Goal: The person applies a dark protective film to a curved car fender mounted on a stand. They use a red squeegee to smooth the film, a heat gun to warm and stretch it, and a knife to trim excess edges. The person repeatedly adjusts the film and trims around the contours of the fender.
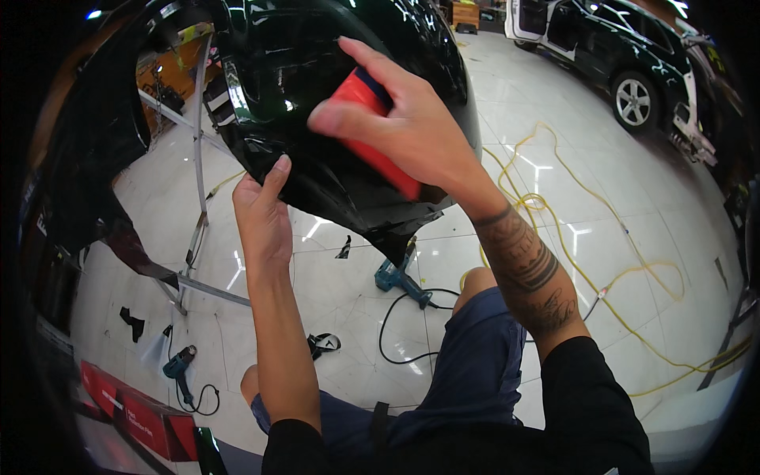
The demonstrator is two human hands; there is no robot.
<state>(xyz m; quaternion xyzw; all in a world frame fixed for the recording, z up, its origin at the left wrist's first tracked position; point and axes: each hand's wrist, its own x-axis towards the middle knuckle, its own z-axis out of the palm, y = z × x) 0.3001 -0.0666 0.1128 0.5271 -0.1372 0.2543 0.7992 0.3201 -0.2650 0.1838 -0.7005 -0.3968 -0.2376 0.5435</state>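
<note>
Black fabric sleeves (pixel 590 400) cross the bottom of the frame; upper centre, the right hand (pixel 408 119) grips a flat red block (pixel 402 180) (blurred by motion) over a glossy, dark-green curved body panel (pixel 293 87), whose edge the left hand (pixel 265 214) pinches left of centre.

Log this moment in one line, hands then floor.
left hand: holding edge of glossy dark-green curved panel | right hand: holding red rectangular block over panel | white tiled floor: two teal corded heat guns

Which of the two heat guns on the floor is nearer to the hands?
The heat gun below the dark panel; the other, lower left, is near the red box.
</note>
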